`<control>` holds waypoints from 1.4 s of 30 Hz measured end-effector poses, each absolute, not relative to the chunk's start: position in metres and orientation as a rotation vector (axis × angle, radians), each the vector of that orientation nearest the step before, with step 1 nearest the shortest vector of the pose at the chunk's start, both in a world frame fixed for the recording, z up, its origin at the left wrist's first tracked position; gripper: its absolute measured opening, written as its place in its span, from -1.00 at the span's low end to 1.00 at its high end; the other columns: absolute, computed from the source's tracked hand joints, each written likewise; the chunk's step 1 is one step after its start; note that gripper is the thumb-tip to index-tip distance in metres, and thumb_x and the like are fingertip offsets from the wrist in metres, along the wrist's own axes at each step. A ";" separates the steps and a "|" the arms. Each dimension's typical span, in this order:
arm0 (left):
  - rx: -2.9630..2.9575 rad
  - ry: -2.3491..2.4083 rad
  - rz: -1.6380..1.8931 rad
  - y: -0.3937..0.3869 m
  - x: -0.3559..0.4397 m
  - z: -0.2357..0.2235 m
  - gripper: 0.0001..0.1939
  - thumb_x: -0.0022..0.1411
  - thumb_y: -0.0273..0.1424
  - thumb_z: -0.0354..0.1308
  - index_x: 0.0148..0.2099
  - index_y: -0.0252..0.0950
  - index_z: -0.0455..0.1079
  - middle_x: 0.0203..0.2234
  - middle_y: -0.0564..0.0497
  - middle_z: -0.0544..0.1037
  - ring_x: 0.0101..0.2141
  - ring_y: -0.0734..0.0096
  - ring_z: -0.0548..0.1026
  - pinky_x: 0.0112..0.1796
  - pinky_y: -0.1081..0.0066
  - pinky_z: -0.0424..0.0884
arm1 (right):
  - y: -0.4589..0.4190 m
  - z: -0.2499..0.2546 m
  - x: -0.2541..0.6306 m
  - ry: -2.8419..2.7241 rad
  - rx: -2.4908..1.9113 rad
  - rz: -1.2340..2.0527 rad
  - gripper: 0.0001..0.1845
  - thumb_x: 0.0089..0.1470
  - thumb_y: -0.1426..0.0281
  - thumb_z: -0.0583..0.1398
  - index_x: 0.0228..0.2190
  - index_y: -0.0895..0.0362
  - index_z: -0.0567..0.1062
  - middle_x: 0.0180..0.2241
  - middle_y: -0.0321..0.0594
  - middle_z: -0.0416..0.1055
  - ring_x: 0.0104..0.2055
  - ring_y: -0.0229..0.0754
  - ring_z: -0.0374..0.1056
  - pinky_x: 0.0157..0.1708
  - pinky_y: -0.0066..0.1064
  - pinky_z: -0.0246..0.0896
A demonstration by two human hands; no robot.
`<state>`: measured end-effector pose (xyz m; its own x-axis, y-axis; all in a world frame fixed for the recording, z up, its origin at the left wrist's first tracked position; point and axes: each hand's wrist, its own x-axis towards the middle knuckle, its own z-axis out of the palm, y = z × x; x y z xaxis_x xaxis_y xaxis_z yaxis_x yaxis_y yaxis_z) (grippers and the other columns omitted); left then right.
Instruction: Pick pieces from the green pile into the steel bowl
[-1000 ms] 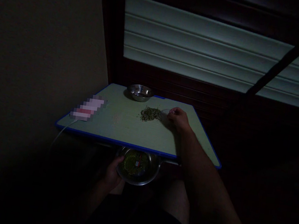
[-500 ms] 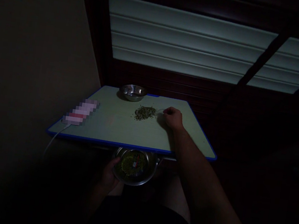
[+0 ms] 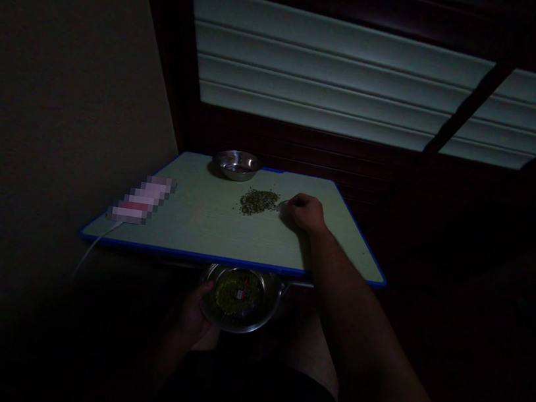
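Under the table's front edge, my left hand (image 3: 196,311) grips the left rim of a steel bowl (image 3: 256,327), thumb over the edge. Green bean-like grains (image 3: 226,293) lie inside it, with a small dark, red and white piece (image 3: 241,289) among them. Over the tabletop, my right hand (image 3: 307,212) is closed on a small shiny utensil that looks like a spoon (image 3: 282,206). Its tip reaches the right side of a loose pile of small greenish-brown grains (image 3: 258,202). My curled fingers hide the handle.
A second steel bowl (image 3: 237,166) stands at the back of the pale, blue-edged table (image 3: 184,229). At its left edge lies a blurred-out pinkish phone-like object (image 3: 141,200) with a white cable (image 3: 95,244). A wall rises on the left; dark wood with pale slats is behind.
The spoon has moved slightly down and left, and its tip now meets the right side of the pile. My left hand and its bowl have stayed nearly still.
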<state>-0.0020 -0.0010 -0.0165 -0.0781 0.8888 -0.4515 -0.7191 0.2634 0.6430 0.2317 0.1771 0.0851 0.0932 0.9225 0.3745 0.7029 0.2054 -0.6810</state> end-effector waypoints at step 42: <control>0.251 0.986 1.327 -0.001 -0.004 -0.020 -0.75 -0.07 -0.30 0.22 -0.30 -0.29 0.54 -0.38 -0.09 0.66 -0.13 0.01 0.55 -0.05 0.10 0.42 | 0.177 0.084 0.225 -1.792 -1.278 0.524 -0.87 -0.18 0.44 0.21 -0.49 0.17 0.56 -0.50 -0.26 0.50 -0.43 -0.24 0.35 -0.33 -0.41 0.23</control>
<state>-0.0038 -0.0013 -0.0199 -0.0767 0.8870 -0.4553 -0.6917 0.2816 0.6650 0.2254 0.1773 0.0842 -0.1152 0.9111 0.3957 0.5547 0.3895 -0.7353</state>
